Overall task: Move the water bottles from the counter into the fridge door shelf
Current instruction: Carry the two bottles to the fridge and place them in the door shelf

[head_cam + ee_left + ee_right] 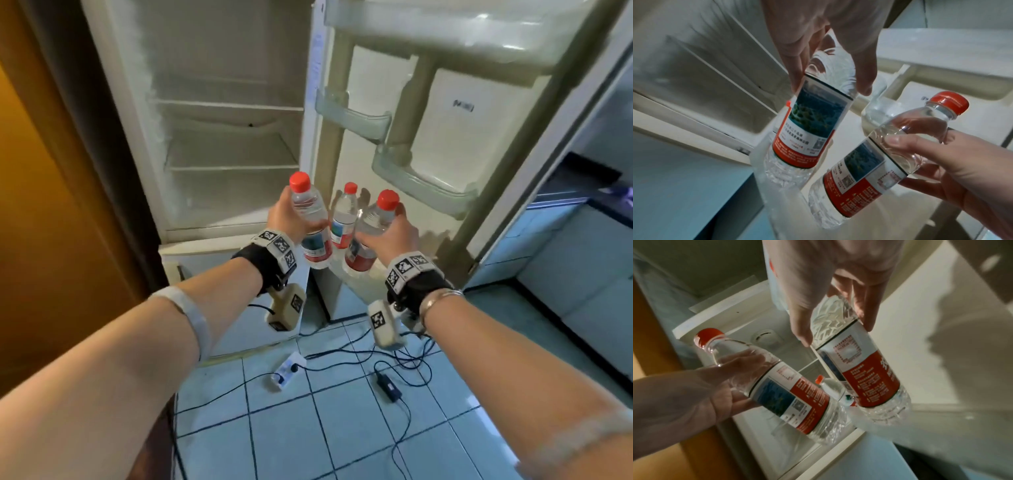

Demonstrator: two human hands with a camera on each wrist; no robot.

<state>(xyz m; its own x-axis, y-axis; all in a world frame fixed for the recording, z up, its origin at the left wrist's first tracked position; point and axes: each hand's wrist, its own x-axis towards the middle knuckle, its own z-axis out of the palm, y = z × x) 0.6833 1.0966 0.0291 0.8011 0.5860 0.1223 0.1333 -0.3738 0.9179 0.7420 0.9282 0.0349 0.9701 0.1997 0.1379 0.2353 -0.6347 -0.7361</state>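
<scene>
My left hand (291,219) grips a clear, red-capped water bottle (310,219) by its upper body, in front of the open fridge. My right hand (394,233) grips a second such bottle (371,233) the same way, tilted left. Between them a third bottle (343,216) stands upright low in the open fridge door (376,102). In the left wrist view my left fingers (865,76) wrap the nearer bottle (813,123), with the right-hand bottle (869,162) beside it. The right wrist view has my right fingers (803,324) round their bottle (863,369), the left-hand bottle (789,391) and the third bottle's cap (819,379).
The fridge interior (222,137) has bare shelves. Two small door bins (352,118) (421,181) sit higher on the door. A power strip (287,370), an adapter (387,387) and cables lie on the blue tiled floor. A brown wall is at left, blue cabinets (565,257) at right.
</scene>
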